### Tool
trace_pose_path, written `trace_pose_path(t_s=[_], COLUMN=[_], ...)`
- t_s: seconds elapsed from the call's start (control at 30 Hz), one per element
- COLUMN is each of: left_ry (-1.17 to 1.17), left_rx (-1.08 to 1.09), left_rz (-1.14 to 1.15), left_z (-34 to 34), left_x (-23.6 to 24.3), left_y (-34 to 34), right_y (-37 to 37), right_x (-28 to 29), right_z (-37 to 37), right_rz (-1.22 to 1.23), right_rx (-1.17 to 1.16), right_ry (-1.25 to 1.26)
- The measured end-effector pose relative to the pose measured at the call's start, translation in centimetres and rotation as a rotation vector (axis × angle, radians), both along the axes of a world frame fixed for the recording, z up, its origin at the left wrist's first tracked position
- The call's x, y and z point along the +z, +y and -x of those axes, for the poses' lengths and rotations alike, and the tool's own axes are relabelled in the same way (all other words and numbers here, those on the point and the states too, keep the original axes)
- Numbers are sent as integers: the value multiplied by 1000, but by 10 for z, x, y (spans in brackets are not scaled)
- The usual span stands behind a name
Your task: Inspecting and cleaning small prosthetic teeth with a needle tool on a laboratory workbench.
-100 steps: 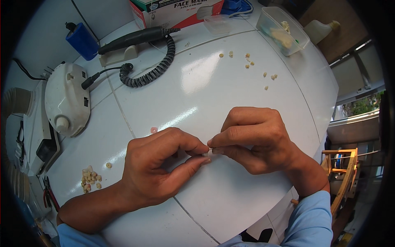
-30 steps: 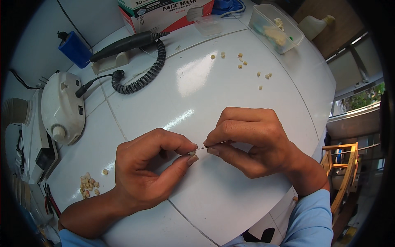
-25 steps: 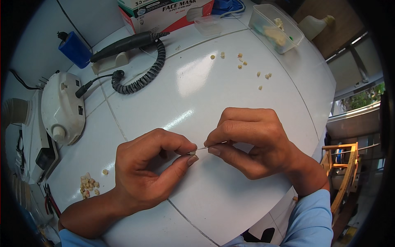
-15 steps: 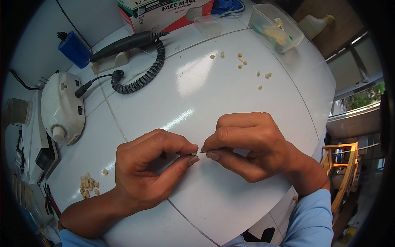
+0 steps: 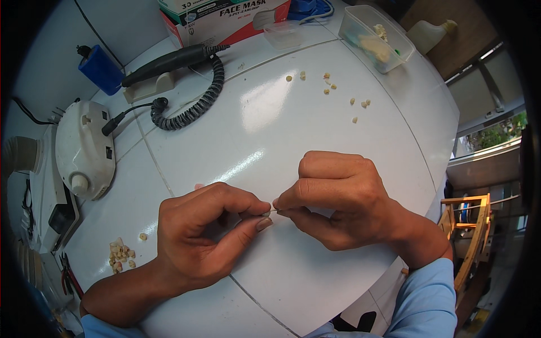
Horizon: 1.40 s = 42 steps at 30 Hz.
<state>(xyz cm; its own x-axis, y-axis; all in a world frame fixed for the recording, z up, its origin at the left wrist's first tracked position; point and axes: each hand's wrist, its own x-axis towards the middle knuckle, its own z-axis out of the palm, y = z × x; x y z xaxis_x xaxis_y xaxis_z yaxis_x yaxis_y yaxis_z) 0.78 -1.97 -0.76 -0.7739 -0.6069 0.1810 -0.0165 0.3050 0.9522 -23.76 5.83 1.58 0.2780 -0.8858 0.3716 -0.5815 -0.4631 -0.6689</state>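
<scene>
My left hand (image 5: 205,234) is above the white table, thumb and forefinger pinched on a tiny pale piece (image 5: 266,214), mostly covered by the fingertips. Facing it, my right hand (image 5: 344,200) pinches a thin metal pin (image 5: 274,210) with thumb and forefinger. The pin spans the small gap between both hands, its left end at the pale piece. Whether it enters the piece or only touches it, I cannot tell. Left of my left wrist lies a small heap of cream-coloured tooth-like pieces (image 5: 119,253), with a single one apart from it.
A white control box (image 5: 84,149) stands at left, joined by a coiled cord (image 5: 194,110) to a black handpiece (image 5: 163,65) on a rest. Several cream pieces (image 5: 327,83) are scattered at the back. Behind them are a mask box (image 5: 225,25) and a clear plastic tub (image 5: 375,48).
My right fingers have turned slightly, the thumb tucking further under, and less of the pin shows. A left fingertip now sticks out behind the left knuckles. Both hands remain in nearly the same place.
</scene>
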Motion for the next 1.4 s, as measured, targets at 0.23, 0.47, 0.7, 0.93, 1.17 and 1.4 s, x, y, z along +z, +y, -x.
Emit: trace_pose_path(t_s=[0.23,0.47,0.7,0.93,1.17,1.4], left_ry=[53,71,94,14,7,9], left_rx=[65,35,33,16,24,26], left_rz=[68,159,189,111,50,153], left_z=[6,6,5,4,4,5], left_x=[-4,0,2,6,7,7], left_y=[0,1,1,1,1,4], right_y=[2,1,0,3,6,4], right_x=[3,4,10,4,0,7], right_z=[3,6,9,3,-2,4], right_rz=[16,-220,-371,-93,73,-148], right_rx=[38,124,172,76,12,103], right_ry=[63,-147,-226,-10,71,-68])
